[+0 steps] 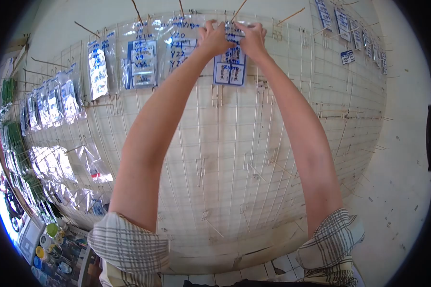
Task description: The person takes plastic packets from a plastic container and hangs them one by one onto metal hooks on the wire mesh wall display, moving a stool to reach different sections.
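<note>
Both arms reach up to a white wire grid rack on the wall. My left hand is closed, its fingers pinching the top left of a clear plastic packet. On the packet's other upper corner, my right hand is closed too. Blue handwriting covers the packet, and blue-edged cards with small dark items show through it. A metal hook sticks out between my hands at the packet's top; whether it passes through the packet is hidden. Just left of my left hand hangs another clear packet with blue writing.
More packets hang along the rack's top row, with others at the left. Bare hooks jut from the wire grid. Small cards hang at upper right. Bottles with coloured caps stand lower left.
</note>
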`<action>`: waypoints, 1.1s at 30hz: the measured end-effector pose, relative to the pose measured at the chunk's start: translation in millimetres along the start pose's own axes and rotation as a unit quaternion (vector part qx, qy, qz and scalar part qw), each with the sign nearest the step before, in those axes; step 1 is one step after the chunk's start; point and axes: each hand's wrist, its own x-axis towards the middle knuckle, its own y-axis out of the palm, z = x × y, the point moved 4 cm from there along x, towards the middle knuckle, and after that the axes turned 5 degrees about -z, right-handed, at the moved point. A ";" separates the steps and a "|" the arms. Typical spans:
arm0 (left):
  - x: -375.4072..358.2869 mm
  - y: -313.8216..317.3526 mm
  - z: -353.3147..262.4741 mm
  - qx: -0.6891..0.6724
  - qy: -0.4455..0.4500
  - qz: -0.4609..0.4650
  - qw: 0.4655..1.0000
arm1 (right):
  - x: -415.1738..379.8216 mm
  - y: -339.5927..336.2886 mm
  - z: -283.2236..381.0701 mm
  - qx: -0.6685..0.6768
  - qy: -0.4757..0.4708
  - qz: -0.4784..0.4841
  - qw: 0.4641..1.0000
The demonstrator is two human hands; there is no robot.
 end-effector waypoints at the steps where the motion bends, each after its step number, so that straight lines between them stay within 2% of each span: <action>1: -4.9 -5.6 -3.7 0.004 -0.021 -0.008 1.000 | -6.7 -6.3 4.5 -0.047 -0.006 -0.020 0.999; 2: -11.2 -15.1 -10.2 -0.004 -0.004 -0.054 0.999 | -11.8 -13.4 6.3 -0.046 -0.029 -0.055 0.997; 3: -15.9 -20.8 -14.4 -0.008 -0.005 -0.056 0.998 | -16.2 -21.3 9.0 -0.049 -0.031 -0.054 0.997; 5: -26.0 -41.4 -27.9 -0.098 0.022 -0.112 0.989 | -27.1 -46.9 22.3 0.008 -0.049 -0.066 0.997; 7: -48.2 -68.8 -58.0 -0.117 0.041 -0.118 0.985 | -44.4 -76.9 40.2 0.025 -0.048 -0.068 0.996; 8: -58.2 -71.4 -67.2 -0.357 -0.034 -0.083 0.930 | -55.0 -92.5 48.5 0.042 -0.046 -0.052 0.997; 9: -70.3 -69.3 -79.8 -0.575 -0.108 -0.037 0.810 | -66.8 -108.0 56.0 0.057 -0.042 -0.034 0.997; 10: -84.9 -73.5 -98.7 -0.582 -0.111 -0.029 0.805 | -80.4 -126.1 64.3 0.047 -0.035 -0.031 0.998; 12: -122.3 -76.7 -136.3 -0.768 -0.195 -0.034 0.609 | -114.9 -165.0 78.7 0.099 -0.009 -0.052 0.994; 15: -184.9 -73.4 -193.0 -0.839 -0.240 0.005 0.488 | -180.1 -225.1 77.0 0.083 0.050 -0.067 0.993; 16: -212.0 -64.9 -211.5 -0.842 -0.266 0.028 0.468 | -208.4 -241.7 70.4 0.058 0.079 -0.057 0.994; 18: -265.8 -50.1 -248.5 -0.872 -0.323 0.053 0.364 | -272.5 -279.4 53.0 0.011 0.177 -0.063 0.982; 19: -293.0 -38.1 -267.4 -0.872 -0.350 0.080 0.333 | -305.1 -300.7 45.5 -0.027 0.207 -0.053 0.977; 21: -364.0 -2.7 -312.0 -0.826 -0.450 0.141 0.308 | -380.8 -348.4 23.4 -0.099 0.331 0.015 0.938; 22: -397.5 9.0 -333.7 -0.819 -0.470 0.169 0.282 | -415.9 -375.7 18.5 -0.141 0.371 0.037 0.917; 24: -464.5 32.0 -366.2 -0.757 -0.515 0.227 0.332 | -491.2 -434.2 15.7 -0.189 0.439 0.059 0.877; 25: -496.6 39.5 -381.6 -0.752 -0.523 0.246 0.317 | -526.2 -462.3 13.6 -0.208 0.476 0.078 0.851; 27: -565.7 53.3 -400.0 -0.685 -0.546 0.321 0.359 | -595.8 -511.3 18.5 -0.252 0.521 0.093 0.810; 28: -596.7 56.9 -406.9 -0.677 -0.552 0.338 0.349 | -631.2 -532.3 27.6 -0.279 0.551 0.107 0.779; 30: -654.5 63.6 -417.0 -0.612 -0.557 0.408 0.386 | -692.4 -565.3 50.2 -0.304 0.580 0.140 0.742; 31: -676.2 67.1 -422.2 -0.606 -0.561 0.416 0.380 | -719.6 -578.8 57.1 -0.319 0.593 0.169 0.720; 33: -723.5 65.1 -420.8 -0.554 -0.554 0.467 0.411 | -775.2 -598.4 79.6 -0.314 0.626 0.179 0.691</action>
